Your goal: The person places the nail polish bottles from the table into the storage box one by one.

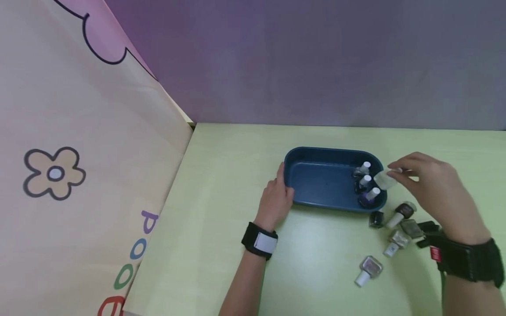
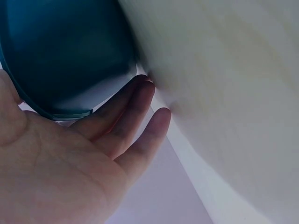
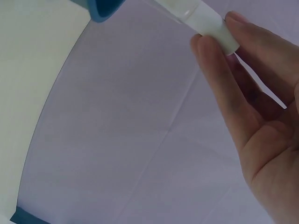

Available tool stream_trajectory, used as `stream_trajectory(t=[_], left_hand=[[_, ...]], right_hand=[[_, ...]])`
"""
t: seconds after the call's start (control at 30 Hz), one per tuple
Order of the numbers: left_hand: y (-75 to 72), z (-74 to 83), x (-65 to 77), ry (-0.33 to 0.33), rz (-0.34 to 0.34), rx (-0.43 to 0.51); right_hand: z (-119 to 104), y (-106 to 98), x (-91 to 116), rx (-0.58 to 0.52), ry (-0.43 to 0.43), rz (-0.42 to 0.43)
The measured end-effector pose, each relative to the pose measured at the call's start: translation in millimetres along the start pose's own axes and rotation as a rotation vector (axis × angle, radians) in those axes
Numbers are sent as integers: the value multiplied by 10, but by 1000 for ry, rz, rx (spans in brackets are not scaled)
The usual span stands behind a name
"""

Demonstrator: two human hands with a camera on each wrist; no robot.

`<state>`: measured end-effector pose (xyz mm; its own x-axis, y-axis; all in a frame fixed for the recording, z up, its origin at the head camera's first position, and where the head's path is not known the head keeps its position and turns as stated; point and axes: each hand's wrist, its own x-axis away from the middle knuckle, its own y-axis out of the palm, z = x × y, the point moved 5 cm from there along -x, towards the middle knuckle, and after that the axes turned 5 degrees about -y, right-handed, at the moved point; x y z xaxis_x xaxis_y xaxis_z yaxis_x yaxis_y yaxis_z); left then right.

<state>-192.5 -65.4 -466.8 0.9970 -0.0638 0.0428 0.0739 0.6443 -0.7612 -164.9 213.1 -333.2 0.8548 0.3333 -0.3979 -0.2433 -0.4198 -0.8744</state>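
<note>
Bottle (image 1: 383, 181) sits by the right rim of the tray (image 1: 316, 180), its cap (image 3: 210, 24) pinched in my right hand (image 1: 439, 188). I'd expect light, rigid, slick, breakable glass; the cap grips best. My left hand (image 1: 274, 202), fingers loosely extended, touches the tray's other end.

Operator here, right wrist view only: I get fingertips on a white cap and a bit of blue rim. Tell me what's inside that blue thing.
Observer: In the head view it's a tray, with three white-capped bottles grouped at its right end.
Operator: Report anything touching the opposite end.
Observer: The person's left hand rests against it, at the tray's left end.
</note>
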Motion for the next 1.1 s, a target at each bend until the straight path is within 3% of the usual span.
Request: stream_trajectory(t=[0.23, 0.57, 1.1], left_hand=[[10, 26, -11, 10, -3, -2], [29, 37, -11, 19, -5, -11], [37, -28, 1, -7, 7, -22]], right_hand=[[-62, 57, -39, -23, -23, 10], [-162, 280, -80, -36, -53, -55], [-187, 709, -63, -59, -7, -308]])
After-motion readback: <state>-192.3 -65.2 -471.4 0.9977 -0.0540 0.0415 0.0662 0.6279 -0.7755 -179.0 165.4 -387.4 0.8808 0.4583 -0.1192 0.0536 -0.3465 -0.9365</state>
